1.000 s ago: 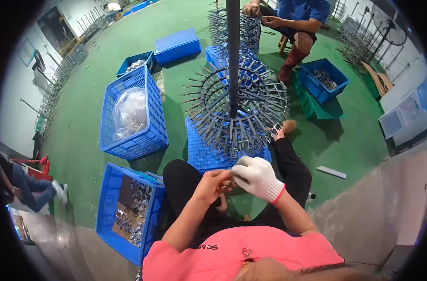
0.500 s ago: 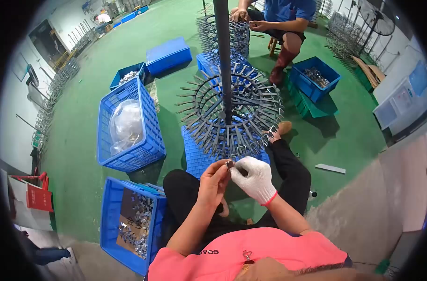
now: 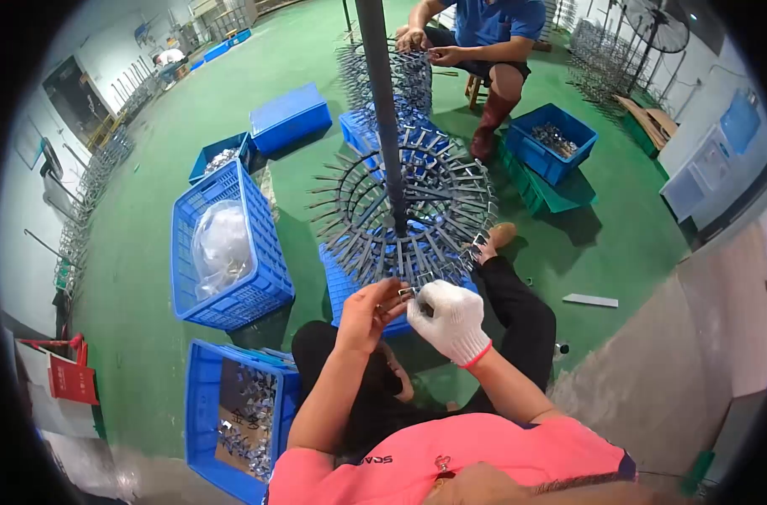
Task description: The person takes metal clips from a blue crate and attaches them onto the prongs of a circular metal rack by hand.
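Note:
My bare left hand (image 3: 368, 315) reaches to the near edge of a round metal rack (image 3: 369, 252) with many flat prongs pointing outward. Its fingertips are at a small shiny metal bracket (image 3: 407, 290), which sits close to the prong ends. Beside it my right hand (image 3: 452, 321), in a white knitted glove with a red cuff, is closed, its fingers curled and thumb bent in. What lies inside the glove's pinch is hidden. Several similar bright brackets hang on prongs along the rack's right side. A dark upright pole (image 3: 387, 126) rises from the rack's middle.
At lower left a blue bin (image 3: 200, 421) holds loose metal brackets. Above it stands a blue crate (image 3: 270, 252) with a plastic bag. Another blue bin (image 3: 587, 156) of metal parts is at right. A co-worker (image 3: 501, 38) sits at a second rack (image 3: 383, 84). A white strip (image 3: 591, 300) lies on the floor.
My hands have moved slightly forward to the rack's edge with the small metal bracket. My left fingers have stretched out from their tight pinch. The whole view has shifted a little.

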Demonstrator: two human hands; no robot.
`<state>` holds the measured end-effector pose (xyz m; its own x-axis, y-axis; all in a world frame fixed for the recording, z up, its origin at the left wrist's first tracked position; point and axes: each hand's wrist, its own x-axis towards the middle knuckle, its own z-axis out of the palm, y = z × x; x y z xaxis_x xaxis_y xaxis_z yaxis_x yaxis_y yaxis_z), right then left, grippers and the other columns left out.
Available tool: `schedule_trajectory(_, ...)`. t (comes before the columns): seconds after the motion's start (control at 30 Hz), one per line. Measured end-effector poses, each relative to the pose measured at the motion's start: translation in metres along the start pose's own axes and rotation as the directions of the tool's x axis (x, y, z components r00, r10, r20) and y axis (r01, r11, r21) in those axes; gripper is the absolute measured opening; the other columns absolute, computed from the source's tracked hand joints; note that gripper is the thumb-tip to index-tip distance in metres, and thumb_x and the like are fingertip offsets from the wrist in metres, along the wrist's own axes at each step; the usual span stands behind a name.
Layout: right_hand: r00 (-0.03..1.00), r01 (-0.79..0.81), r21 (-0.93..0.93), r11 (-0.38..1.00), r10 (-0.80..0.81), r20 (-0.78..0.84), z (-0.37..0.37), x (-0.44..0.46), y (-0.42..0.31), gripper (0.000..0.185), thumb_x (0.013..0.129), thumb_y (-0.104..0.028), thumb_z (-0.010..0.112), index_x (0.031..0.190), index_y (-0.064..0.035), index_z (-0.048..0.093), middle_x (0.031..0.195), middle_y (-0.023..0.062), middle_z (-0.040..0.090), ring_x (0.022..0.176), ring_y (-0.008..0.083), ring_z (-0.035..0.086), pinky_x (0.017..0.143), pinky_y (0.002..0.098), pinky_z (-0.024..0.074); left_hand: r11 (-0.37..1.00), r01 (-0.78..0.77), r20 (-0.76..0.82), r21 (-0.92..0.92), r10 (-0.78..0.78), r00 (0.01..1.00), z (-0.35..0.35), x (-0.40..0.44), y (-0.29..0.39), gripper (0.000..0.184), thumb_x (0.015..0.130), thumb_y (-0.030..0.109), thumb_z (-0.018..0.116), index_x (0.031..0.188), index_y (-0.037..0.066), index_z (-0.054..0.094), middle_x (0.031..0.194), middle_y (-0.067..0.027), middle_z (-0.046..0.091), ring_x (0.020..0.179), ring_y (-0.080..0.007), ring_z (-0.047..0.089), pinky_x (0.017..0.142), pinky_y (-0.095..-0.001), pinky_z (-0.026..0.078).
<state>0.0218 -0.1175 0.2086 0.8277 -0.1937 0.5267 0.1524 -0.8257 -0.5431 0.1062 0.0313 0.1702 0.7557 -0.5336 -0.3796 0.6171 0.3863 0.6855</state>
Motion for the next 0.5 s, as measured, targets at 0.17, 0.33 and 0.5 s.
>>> schedule_trajectory(0.17, 0.999, 0.044, -0.082, 0.996, -0.044, -0.001, 0.005, 0.007, -0.004, 0.016, 0.072, -0.02, 0.068, 0.065, -0.0105, 0.057, 0.064, 0.0075, 0.058, 0.056, 0.0274, 0.06, 0.05, 0.0382, 0.0467, 0.985, 0.026, -0.036, 0.17, -0.02, 0.999, 0.013, 0.019, 0.011, 0.023, 0.089, 0.025, 0.066, 0.094, 0.002, 0.065, 0.094, -0.01, 0.07, 0.079, -0.0158, 0.067, 0.066, -0.0252, 0.054)
schedule_trajectory(0.33, 0.997, 0.07, -0.121, 0.99, -0.074, -0.024, 0.008, 0.007, -0.001, 0.016, 0.072, -0.019, 0.069, 0.065, -0.0113, 0.057, 0.063, 0.0067, 0.057, 0.054, 0.0273, 0.059, 0.05, 0.0387, 0.0462, 0.974, 0.002, -0.055, 0.225, 0.01, 0.998, 0.018, 0.026, 0.012, 0.019, 0.086, 0.021, 0.069, 0.092, 0.003, 0.066, 0.089, -0.0083, 0.071, 0.076, -0.0138, 0.067, 0.062, -0.0245, 0.051)
schedule_trajectory(0.5, 0.995, 0.075, -0.168, 0.983, -0.084, -0.049, 0.012, 0.007, 0.001, 0.016, 0.071, -0.019, 0.069, 0.065, -0.0113, 0.057, 0.062, 0.0066, 0.057, 0.054, 0.0272, 0.059, 0.049, 0.0384, 0.0458, 0.977, 0.009, -0.084, 0.214, 0.009, 0.996, 0.019, 0.028, 0.011, 0.017, 0.084, 0.02, 0.071, 0.09, 0.005, 0.066, 0.088, -0.0071, 0.071, 0.075, -0.0121, 0.066, 0.061, -0.0242, 0.047)
